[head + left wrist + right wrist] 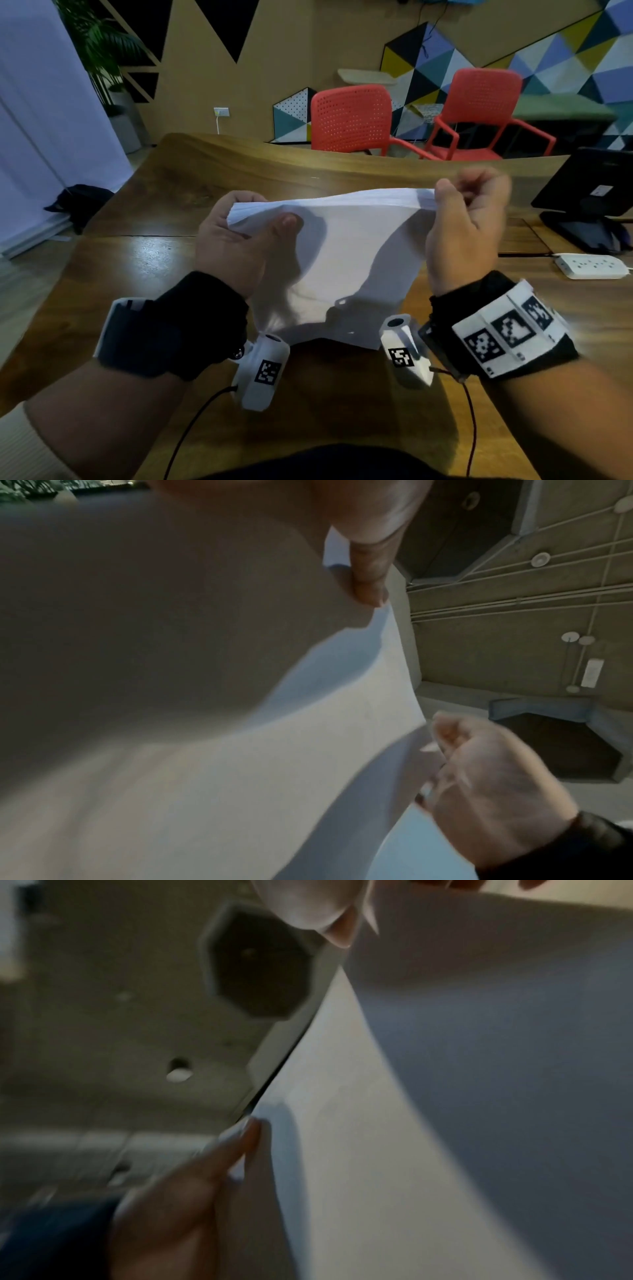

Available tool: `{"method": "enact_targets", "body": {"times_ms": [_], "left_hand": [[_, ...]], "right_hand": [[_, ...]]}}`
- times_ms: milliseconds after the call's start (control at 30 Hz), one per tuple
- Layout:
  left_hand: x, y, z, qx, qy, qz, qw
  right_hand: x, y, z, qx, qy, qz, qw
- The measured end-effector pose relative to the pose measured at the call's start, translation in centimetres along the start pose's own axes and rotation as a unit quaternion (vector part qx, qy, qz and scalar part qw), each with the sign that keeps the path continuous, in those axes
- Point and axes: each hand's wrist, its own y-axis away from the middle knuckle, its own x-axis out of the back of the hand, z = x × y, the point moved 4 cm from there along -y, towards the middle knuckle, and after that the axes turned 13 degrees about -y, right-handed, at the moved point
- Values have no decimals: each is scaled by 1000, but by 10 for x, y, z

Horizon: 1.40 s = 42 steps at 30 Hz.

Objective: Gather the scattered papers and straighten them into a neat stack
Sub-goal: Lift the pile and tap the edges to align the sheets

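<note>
A stack of white papers [342, 257] stands upright and slightly bowed, its bottom edge down at the wooden table [154, 274]. My left hand [270, 226] grips the top left corner, thumb on the near face and fingers behind. At the top right corner my right hand [459, 195] pinches the stack between thumb and curled fingers. In the left wrist view the papers [240, 750] fill the picture, with my left thumb [369, 561] on them and the right hand [496, 791] at their far edge. The right wrist view shows the papers [445, 1123] and the left hand [192, 1191].
A black monitor [589, 192] and a white power strip [592, 265] sit at the table's right side. Two red chairs [352, 116] stand beyond the far edge. A dark bag [78, 202] lies on the floor to the left.
</note>
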Motion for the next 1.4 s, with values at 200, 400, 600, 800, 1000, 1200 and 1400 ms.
{"method": "enact_targets", "body": {"times_ms": [200,400,600,800,1000,1200,1400], "left_hand": [[-10,3,5,-16,25,-22,999],[-22,12,3,-38,26,-60,997],[-8,25,-52,92,-254,-148,951],[18,24,-80,154,-220,-173,948],[25,0,-82,238,109,-64,963],[16,-3,-69,140,-39,41,989],[30,-1,-62,41,-57,70,995]], "right_hand": [[-43,29,-26,285,343,-332,831],[-48,35,-10,221,356,-367,830],[-16,-4,-20,101,214,-342,909],[47,-39,1,-56,113,-213,969],[83,-32,55,-204,59,-88,973],[73,-6,62,-177,32,-37,983],[76,-1,62,-153,-95,8,984]]}}
